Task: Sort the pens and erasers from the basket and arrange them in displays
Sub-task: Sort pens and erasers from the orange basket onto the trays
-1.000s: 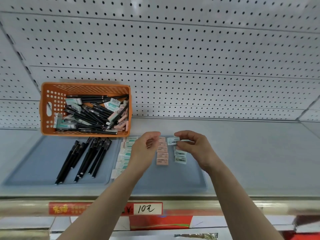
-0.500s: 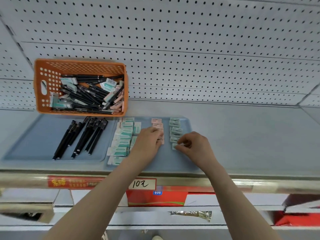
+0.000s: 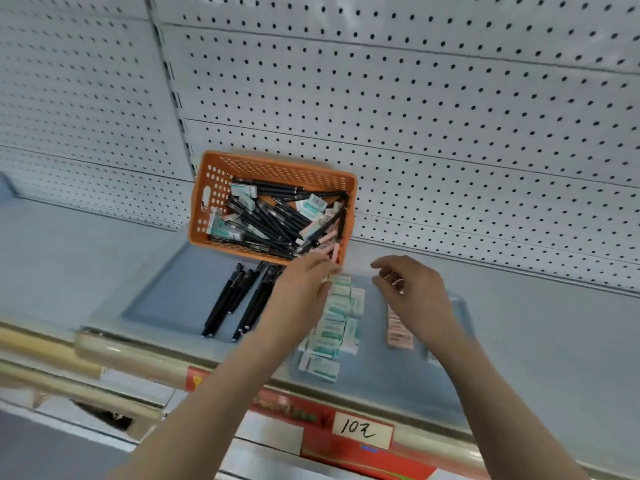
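Left hand [image 3: 298, 295] has reached the perforated orange basket [image 3: 277, 170]; right hand [image 3: 412, 295] lifted.

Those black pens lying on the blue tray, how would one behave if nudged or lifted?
Likely stiff and light: the black pens are slim, straight barrels. Nudged sideways, one may roll on the flat blue tray, though its close-packed neighbours should stop it.

orange basket [image 3: 207, 199] of mixed pens [image 3: 273, 223], erasers [image 3: 313, 204]
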A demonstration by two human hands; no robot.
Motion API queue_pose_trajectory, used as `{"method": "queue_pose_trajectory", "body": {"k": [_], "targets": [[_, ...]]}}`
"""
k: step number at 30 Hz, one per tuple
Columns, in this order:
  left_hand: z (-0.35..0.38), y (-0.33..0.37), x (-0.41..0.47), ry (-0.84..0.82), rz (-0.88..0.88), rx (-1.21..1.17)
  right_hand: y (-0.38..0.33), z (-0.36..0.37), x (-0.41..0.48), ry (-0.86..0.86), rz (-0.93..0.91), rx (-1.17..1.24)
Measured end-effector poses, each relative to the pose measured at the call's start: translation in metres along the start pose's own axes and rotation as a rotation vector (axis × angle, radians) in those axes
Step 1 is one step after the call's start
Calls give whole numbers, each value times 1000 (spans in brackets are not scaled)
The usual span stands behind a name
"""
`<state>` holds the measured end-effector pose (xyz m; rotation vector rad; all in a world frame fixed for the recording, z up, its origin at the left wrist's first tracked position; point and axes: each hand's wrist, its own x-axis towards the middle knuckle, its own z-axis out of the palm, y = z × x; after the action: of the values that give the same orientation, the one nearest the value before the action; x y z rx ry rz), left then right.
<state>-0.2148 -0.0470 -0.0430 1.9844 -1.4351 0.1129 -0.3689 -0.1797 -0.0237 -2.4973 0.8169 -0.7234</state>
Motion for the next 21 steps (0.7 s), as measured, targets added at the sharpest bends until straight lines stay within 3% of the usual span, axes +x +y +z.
{"method": "queue_pose_trajectory", "body": {"k": [6, 13, 21], "targets": [[-57, -102, 26, 45, -161, 155, -74, 56, 84, -183, -158, -74], [-72, -163, 59, -146, -138, 257, -103, 119, 159, -371, -27, -426], [-60, -183, 86, -216, -95, 299, -123, 140, 177, -388, 61, -681]]}}
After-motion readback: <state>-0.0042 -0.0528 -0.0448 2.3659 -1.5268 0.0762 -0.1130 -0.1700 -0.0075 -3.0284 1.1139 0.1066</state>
